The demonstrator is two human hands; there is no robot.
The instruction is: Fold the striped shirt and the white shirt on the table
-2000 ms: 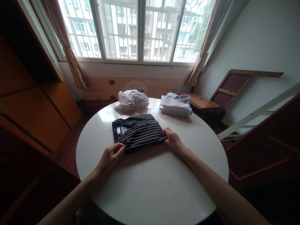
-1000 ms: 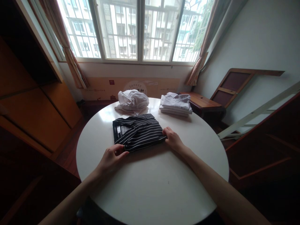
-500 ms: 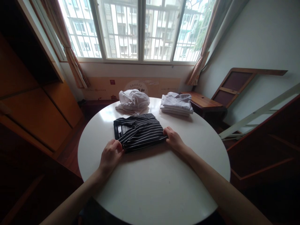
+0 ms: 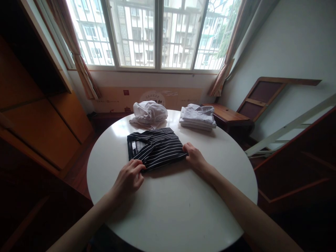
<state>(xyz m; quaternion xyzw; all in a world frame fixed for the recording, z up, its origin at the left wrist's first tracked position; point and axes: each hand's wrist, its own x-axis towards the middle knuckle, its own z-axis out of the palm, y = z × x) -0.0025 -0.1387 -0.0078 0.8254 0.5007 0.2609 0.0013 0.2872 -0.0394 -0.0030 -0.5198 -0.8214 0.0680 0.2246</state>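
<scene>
The striped shirt [image 4: 154, 147] lies folded mid-table [image 4: 173, 210], left hand [image 4: 128, 178] and right hand [image 4: 194, 157] pinching its near corners with curled fingers, while a folded stack [image 4: 197, 117] and crumpled white shirt [image 4: 149, 112] wait behind.

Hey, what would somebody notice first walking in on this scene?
A folded black-and-white striped shirt lies mid-table on the round white table, with the left hand and right hand at its near corners. Behind it sit a crumpled white garment and a neat folded white stack.
</scene>
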